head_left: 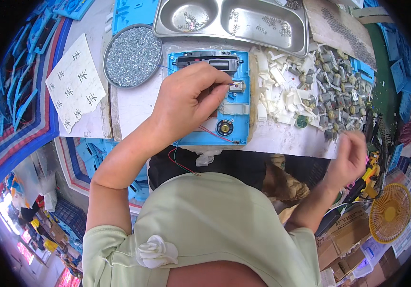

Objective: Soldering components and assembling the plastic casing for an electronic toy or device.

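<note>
A blue plastic housing (191,140) lies on the table in front of me. It holds a black part (210,65) along its far edge, a small silver motor (237,87), a whitish strip (234,109) and a round speaker (224,127). My left hand (188,98) reaches over the housing, thumb and forefinger pinched together beside the motor; what sits between the tips is too small to make out. Thin red wires (214,132) run out from beneath that hand. Off to the right, my right hand (350,155) is raised near the table's front edge, its fingers curled and blurred.
A round dish (161,50) of small screws stands back left, near a marked paper sheet (75,86). Behind the housing is a steel tray (219,16) with springs. Heaped white plastic pieces (277,79) and grey motors (332,88) cover the right side.
</note>
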`<action>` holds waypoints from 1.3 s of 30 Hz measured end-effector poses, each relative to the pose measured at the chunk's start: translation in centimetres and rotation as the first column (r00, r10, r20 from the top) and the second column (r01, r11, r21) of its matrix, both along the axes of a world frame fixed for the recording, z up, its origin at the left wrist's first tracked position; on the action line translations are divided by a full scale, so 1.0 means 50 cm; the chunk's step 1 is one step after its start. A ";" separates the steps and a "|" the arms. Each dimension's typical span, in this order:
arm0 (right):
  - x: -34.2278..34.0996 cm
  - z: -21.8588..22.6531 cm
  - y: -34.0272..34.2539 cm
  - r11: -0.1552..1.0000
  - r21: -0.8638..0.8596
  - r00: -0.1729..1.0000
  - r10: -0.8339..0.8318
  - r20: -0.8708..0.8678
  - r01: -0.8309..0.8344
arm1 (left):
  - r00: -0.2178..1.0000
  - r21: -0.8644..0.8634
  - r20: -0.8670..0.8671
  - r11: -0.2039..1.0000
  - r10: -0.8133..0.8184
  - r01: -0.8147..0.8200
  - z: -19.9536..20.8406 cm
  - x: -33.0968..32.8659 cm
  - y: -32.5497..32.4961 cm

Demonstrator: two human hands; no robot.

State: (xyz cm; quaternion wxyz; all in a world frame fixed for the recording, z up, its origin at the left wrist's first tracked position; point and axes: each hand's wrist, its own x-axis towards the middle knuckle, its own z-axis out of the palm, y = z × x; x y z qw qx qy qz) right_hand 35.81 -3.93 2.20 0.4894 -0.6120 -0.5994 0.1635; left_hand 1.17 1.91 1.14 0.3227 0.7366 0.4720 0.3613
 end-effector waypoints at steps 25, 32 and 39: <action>0.196 -0.035 -0.213 0.899 0.134 0.830 -0.317 -0.460 0.417 | 0.925 0.336 -0.360 0.942 0.122 0.006 -0.011 0.035 0.020; -0.097 -0.035 -0.009 0.904 0.138 0.893 0.424 -0.149 -0.405 | 0.941 0.367 -0.317 0.930 0.120 0.005 -0.027 0.038 0.029; -0.151 -0.028 0.053 0.820 0.135 0.825 0.565 -0.026 -0.557 | 0.913 0.308 -0.394 0.951 0.105 0.023 -0.003 0.038 0.026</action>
